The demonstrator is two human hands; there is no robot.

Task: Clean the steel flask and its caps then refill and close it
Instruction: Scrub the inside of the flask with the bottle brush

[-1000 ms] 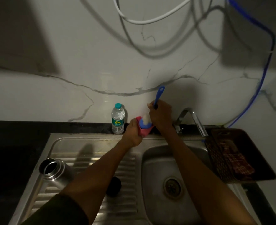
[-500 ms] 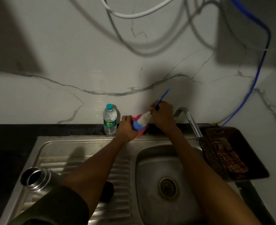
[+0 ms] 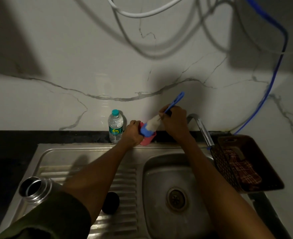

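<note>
A plastic water bottle [image 3: 115, 126] with a teal cap stands upright on the dark table [image 3: 38, 137], at the back rim of the steel sink [image 3: 83, 152]. The tap [image 3: 201, 128] curves over the basin, whose drain [image 3: 176, 198] sits at the middle. To the right, a dark basket [image 3: 271, 163] holds what looks like a checked cloth [image 3: 245, 175]. A white cable [image 3: 142, 13] and a blue hose [image 3: 280, 69] hang against the marble wall [image 3: 73, 57].
</note>
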